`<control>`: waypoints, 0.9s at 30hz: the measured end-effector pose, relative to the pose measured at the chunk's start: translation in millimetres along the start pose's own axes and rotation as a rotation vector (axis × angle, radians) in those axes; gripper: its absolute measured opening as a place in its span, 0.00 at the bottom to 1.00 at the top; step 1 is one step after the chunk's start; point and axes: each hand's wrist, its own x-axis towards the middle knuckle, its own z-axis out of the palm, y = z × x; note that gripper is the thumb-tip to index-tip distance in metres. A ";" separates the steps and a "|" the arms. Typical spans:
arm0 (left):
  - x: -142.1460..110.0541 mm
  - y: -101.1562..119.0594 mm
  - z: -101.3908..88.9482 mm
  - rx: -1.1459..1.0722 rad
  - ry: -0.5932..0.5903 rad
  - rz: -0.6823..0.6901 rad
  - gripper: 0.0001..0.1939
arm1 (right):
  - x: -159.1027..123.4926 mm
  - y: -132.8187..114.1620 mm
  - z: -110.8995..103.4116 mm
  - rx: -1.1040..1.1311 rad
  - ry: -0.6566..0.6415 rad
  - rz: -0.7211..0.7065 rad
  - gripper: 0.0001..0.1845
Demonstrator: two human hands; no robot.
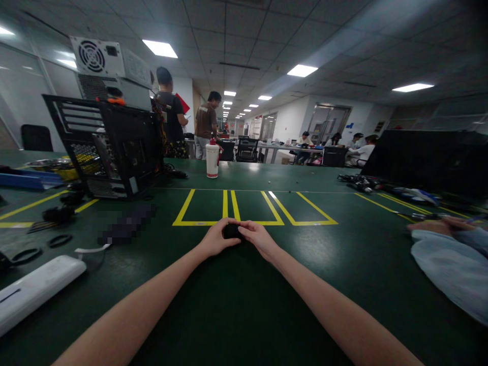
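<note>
The big green surface [236,315] is in a long room with bright lights [160,49] up on the ceiling [244,30]. In the middle, near the front edge of the yellow tape boxes [198,223], is a small black thing [232,232]. It is too dark to tell just what it is. The left hand [217,239] curls around it, with the thumb and fingers closed on it. The right hand [257,236] meets it from the other side, and its fingertips touch it. The picture does not show if they pinch it too.

Past the tape stands a white cup [212,160] with red on it, upright. On the left is a black computer case [114,147] with its side open. A metal power supply [110,58] with a round fan sits up high above the case. Nearer, there are black rings [60,240], a blurry dark thing [127,223] and a long white box [41,290] with rounded ends.

On the right, black cables [356,181] lie by a big dark screen [427,157]. A person's arm in a light blue sleeve [450,269] rests there too. Far back, two people [206,122] stand past the surface, and more people [335,145] sit at a long table [278,147].
</note>
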 end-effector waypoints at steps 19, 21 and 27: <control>0.2 -1.0 0.6 -0.020 -0.003 -0.004 0.22 | -1.7 -3.9 2.4 -0.016 0.034 0.036 0.16; -0.5 1.5 -0.3 -0.014 -0.009 -0.011 0.22 | 0.0 -1.6 0.4 -0.005 0.003 0.037 0.18; -0.5 2.1 -0.3 -0.008 0.001 -0.019 0.25 | 1.5 0.8 -2.4 0.040 -0.031 0.021 0.19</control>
